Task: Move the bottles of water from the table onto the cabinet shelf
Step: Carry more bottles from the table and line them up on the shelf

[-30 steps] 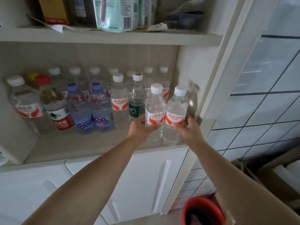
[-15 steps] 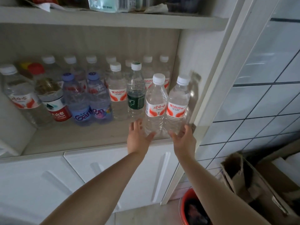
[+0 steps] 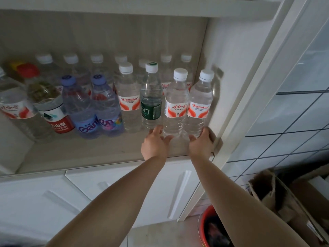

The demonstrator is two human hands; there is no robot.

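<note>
Two clear water bottles with white caps and red-and-white labels stand upright at the front right of the cabinet shelf (image 3: 99, 154): the left bottle (image 3: 176, 104) and the right bottle (image 3: 200, 106). My left hand (image 3: 155, 143) rests against the base of the left bottle, fingers spread, thumb touching its front. My right hand (image 3: 201, 143) cups the base of the right bottle loosely, fingers apart, next to the cabinet's side wall. Both bottles stand on the shelf board.
Several more bottles fill the shelf: a Wahaha bottle (image 3: 127, 98), a green-labelled bottle (image 3: 151, 98), two blue bottles (image 3: 92, 111), a red-labelled bottle (image 3: 53, 107). White cabinet doors (image 3: 160, 193) are below. A red bucket (image 3: 211, 229) and cardboard boxes (image 3: 277, 198) sit on the floor at right.
My hands have slid from the bottles' labels down to their bases. The two bottles now stand on the shelf, slightly deeper in, and the view has tilted down.
</note>
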